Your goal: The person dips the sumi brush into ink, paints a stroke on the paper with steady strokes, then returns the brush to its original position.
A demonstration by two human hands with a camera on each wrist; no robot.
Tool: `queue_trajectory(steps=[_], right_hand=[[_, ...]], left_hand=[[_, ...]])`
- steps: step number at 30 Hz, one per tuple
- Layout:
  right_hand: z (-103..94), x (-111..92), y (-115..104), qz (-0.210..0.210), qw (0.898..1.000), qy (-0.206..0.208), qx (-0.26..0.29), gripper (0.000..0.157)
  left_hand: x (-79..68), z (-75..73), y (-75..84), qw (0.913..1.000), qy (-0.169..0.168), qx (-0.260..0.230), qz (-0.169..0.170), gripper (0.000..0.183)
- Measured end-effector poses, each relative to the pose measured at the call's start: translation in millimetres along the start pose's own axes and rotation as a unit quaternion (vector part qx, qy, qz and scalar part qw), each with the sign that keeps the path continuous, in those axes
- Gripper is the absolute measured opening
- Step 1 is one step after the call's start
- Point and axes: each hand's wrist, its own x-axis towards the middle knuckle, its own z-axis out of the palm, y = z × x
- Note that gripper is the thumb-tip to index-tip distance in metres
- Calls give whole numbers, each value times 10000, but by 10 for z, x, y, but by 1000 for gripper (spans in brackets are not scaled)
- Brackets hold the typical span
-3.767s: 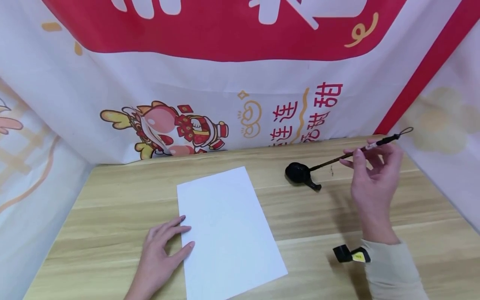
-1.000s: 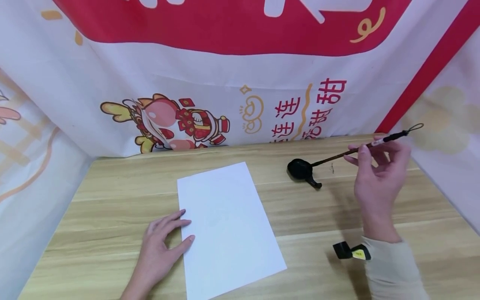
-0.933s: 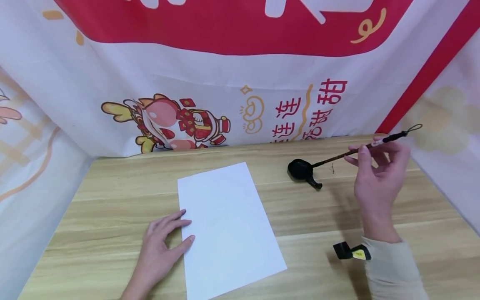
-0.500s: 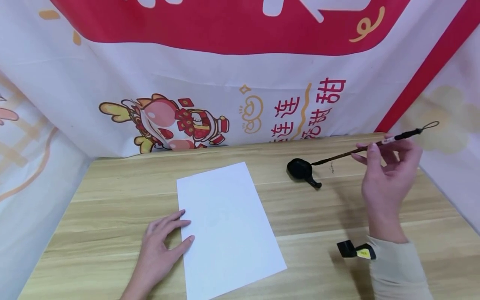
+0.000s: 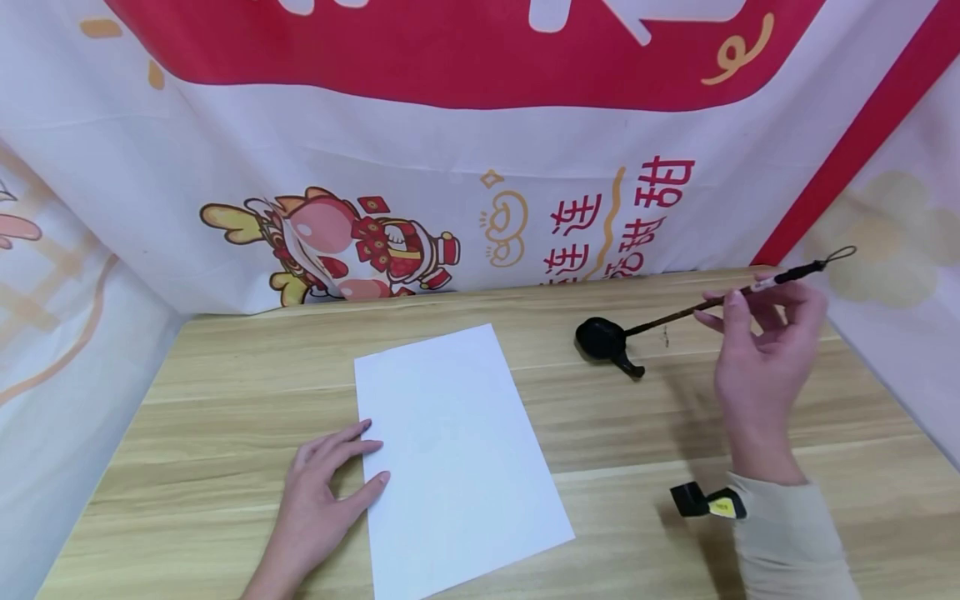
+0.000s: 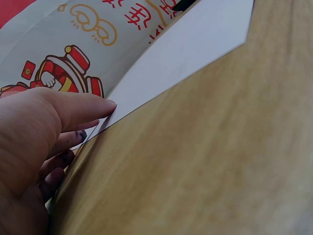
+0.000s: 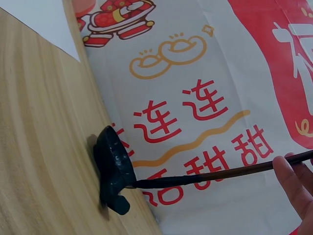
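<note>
At black dish (image 5: 598, 337), contents indistinct, right hand's (image 5: 767, 367) brush (image 5: 675, 315) meets rim.

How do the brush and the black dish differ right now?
The brush is long and thin; the black dish is rounded, with a stubby projection. The brush slants in the grip of the right hand, while the black dish rests on the table, unheld. The brush has a brown shaft; the black dish is dark all over. Both share black: the brush's tip end is black too.
</note>
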Motion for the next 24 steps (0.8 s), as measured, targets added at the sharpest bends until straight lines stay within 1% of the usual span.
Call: queue_trajectory(steps=[1,4,6,9,10,14,17,21,24], right_hand=[[-12,9,-3,-46,9999,24,110,30],[-38,30,-37,-161,9997,82,191,31],[-43,39,-53,-163,9991,134,361,30],[-25,37,-56,-154,9989,115,423,28],[-15,37,-45,-149,9989,85,428,28],[21,16,-15,-18,9999,-77,135,30],[28,0,-6,127,9999,-103,-22,31],[4,-7,-17,199,9998,-22,23,32],[-23,12,-53,72,9997,57,247,33]], left_hand=[[1,0,2,10000,-3,-2,-6,36],[4,-2,8,10000,-32,-8,-49,36],[4,-4,11,10000,-47,-8,-68,36],[4,-3,10,10000,-47,4,-57,36],[6,-2,9,10000,-37,6,-40,36],[10,5,1,10000,-13,-19,3,36],[11,8,-3,10000,-29,-33,-5,36],[0,4,2,10000,-50,-6,-23,36],[-1,5,5,10000,-31,18,12,36]])
